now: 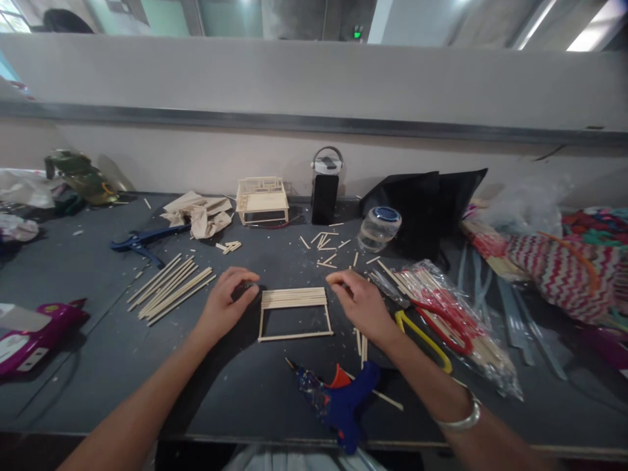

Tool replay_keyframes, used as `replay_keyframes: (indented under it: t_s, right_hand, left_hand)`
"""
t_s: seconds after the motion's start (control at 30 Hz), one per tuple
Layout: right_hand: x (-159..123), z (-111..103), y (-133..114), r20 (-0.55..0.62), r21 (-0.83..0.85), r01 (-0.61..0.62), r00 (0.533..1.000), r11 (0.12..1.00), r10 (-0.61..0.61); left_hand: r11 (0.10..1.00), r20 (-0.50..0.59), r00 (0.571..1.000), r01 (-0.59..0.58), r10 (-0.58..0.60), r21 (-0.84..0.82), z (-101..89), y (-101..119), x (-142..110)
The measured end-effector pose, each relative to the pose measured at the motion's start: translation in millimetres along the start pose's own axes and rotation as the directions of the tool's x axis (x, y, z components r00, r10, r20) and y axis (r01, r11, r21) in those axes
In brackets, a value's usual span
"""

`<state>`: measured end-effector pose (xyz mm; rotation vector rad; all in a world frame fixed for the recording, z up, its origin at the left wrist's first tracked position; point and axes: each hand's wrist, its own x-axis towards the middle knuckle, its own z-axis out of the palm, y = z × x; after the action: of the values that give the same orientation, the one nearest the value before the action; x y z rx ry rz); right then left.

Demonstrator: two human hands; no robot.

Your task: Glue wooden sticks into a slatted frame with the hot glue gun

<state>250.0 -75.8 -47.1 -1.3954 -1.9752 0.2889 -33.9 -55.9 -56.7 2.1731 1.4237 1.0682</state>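
A small rectangular frame of wooden sticks (294, 299) lies on the dark table in front of me, its far part covered by sticks laid side by side. My left hand (226, 299) is just off its left end, thumb and forefinger curved and apart, with nothing between them. Off the far right corner, my right hand (362, 302) rests with bent fingers, thumb and forefinger slightly apart, and no held thing shows. A blue glue gun (338, 402) lies nearer to me. Loose wooden sticks (171, 288) are spread left of my left hand.
Behind stand a stick-built furniture model (262, 201), a black phone (324, 199) and a clear jar (379, 230). Blue cutters (147, 241) and crumpled paper (201, 212) lie left. Scissors with red and yellow handles (434, 340) and bagged sticks (461, 320) lie right. A purple glue gun (42, 337) sits far left.
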Motion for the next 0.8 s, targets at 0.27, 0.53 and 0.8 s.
replay_keyframes:
  t_s: [0.27, 0.53, 0.8]
  right_hand:
    - [-7.9, 2.5, -3.0, 0.253, -0.069, 0.355, 0.91, 0.933, -0.327]
    - [-9.9, 6.3, -3.4, 0.345, -0.148, 0.419, 0.871, 0.896, -0.35]
    - [-12.0, 10.2, -4.0, 0.358, -0.154, 0.43, 0.863, 0.89, -0.355]
  left_hand:
    - [0.949, 0.109, 0.945, -0.299, 0.309, -0.094, 11.5, -4.2, 0.6]
    - [0.943, 0.146, 0.934, -0.311, 0.327, -0.118, 12.3, 0.5, -0.1]
    - [0.954, 0.176, 0.939, -0.284, 0.297, -0.094, 14.0, 4.0, -2.5]
